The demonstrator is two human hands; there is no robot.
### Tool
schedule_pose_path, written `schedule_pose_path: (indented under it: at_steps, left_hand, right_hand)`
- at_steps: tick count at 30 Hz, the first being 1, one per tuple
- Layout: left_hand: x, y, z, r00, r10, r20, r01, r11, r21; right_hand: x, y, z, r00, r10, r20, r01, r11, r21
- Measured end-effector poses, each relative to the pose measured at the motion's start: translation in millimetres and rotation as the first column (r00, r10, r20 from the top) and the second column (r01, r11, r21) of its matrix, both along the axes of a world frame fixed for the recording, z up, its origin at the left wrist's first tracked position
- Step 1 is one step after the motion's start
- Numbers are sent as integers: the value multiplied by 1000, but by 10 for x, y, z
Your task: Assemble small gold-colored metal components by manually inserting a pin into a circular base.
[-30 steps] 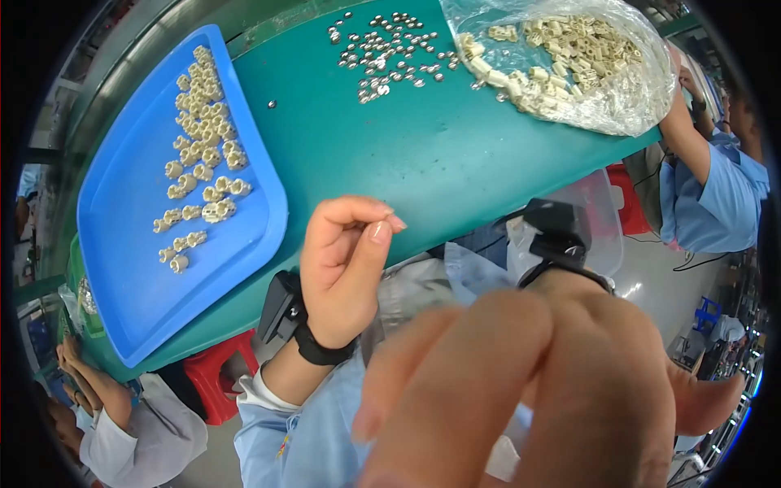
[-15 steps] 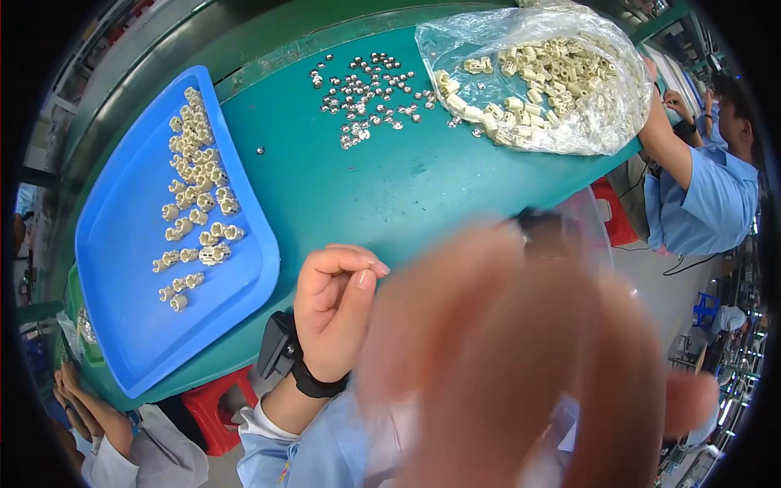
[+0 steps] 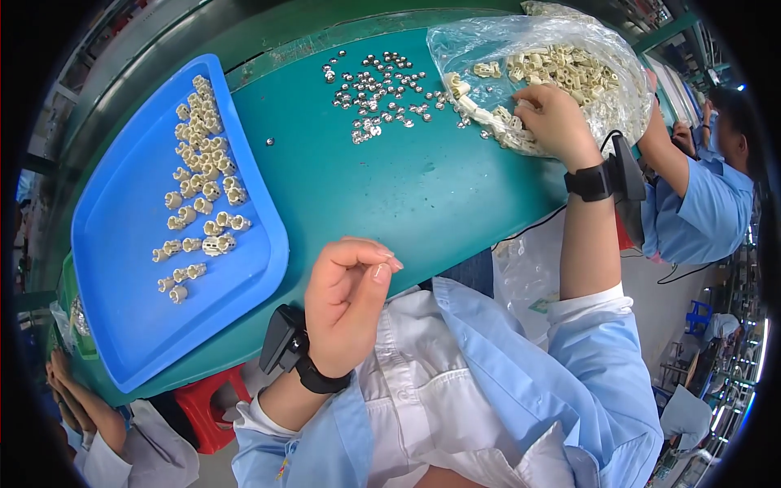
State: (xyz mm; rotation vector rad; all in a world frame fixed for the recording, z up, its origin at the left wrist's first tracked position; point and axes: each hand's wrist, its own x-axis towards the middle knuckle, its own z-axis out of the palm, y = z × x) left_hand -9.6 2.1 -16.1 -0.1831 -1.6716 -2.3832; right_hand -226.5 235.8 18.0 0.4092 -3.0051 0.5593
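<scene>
- Moved: my right hand (image 3: 557, 130), blurred across the foreground half a second ago, is now at the bag (image 3: 455, 39).
- Tray (image 3: 130, 268): cream parts (image 3: 203, 118) sit loose; a bump could, I judge, topple them.
- Left hand (image 3: 342, 301): fingertips pinched, pose unchanged; I can't tell whether anything's held.
- Discs (image 3: 370, 130): a low sweep might scatter them.
- Right hand: bent over the bag's parts, grasp unclear; snagging the bag could spill them.

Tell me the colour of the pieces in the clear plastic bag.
The pieces are cream, best seen in the head view.
</scene>
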Motion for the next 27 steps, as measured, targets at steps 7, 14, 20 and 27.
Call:
schedule_pose_path:
  at_steps: [7, 14, 20, 27]
  left_hand:
    - [-20, 8, -11, 1000, -12, 13, 11, 999, 52]
    - [-29, 4, 48, 999, -31, 41, 24, 987, 160]
    - [-3, 8, 2, 997, 14, 80, -29, 981, 193]
    - [2, -67, -126, 1000, 2, 15, -5, 982, 190]
  right_hand:
    - [300, -187, 106, 965, 178, -191, -246, 865, -437]
    - [1189, -864, 137, 725, 682, -99, -557, 495, -667]
    - [1203, -1020, 15, 642, 673, -367, -756, 477, -448]
    - [552, -945, 23, 779, 453, -434, -588, 767, -256]
